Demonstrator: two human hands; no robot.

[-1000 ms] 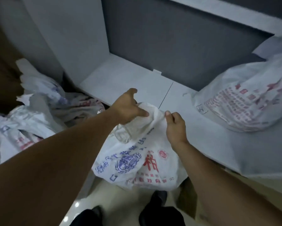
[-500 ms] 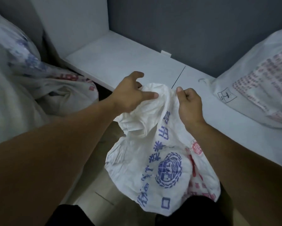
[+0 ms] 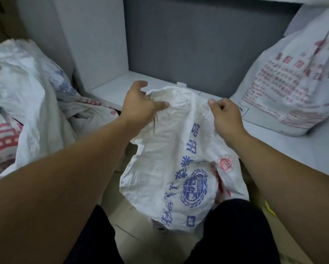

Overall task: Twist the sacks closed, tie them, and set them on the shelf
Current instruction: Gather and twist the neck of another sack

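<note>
The left hand (image 3: 140,109) and right hand (image 3: 226,117) are each gripping the crumpled mouth of the blue-printed sack (image 3: 178,164), fingers curled into the fabric. The sack is extending downward from the hands, just in front of the shelf (image 3: 106,90). A red-printed sack (image 3: 293,82) is sitting on the shelf at right.
</note>
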